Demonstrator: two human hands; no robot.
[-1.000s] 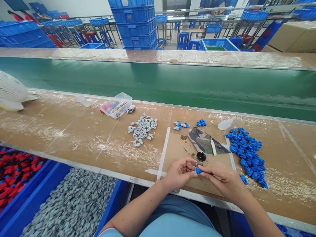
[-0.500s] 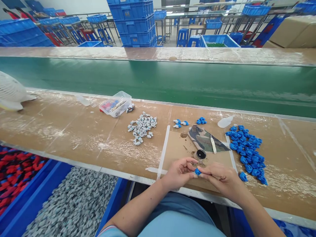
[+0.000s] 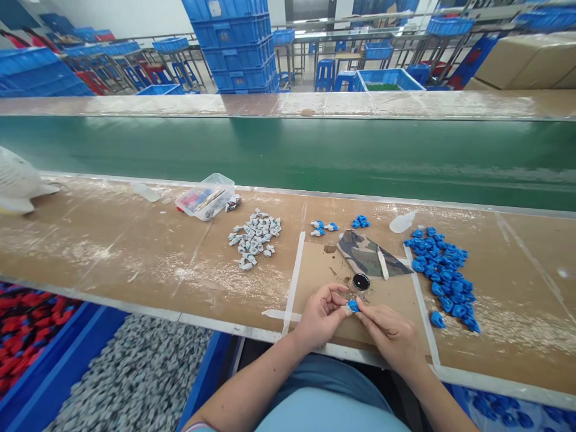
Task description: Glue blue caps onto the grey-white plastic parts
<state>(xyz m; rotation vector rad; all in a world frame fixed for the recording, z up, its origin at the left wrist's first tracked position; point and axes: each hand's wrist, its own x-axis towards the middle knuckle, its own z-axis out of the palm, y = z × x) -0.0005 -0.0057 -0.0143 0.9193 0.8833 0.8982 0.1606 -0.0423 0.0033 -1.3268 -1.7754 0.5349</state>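
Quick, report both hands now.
Left hand: closed, pinching the small blue plastic piece.
Right hand: closed, pinching the same piece.

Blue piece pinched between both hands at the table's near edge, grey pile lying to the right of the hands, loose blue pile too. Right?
Not quite. In the head view the grey pile lies to the left of the hands. The blue piece is pinched between the left hand and right hand, and the blue pile lies right.
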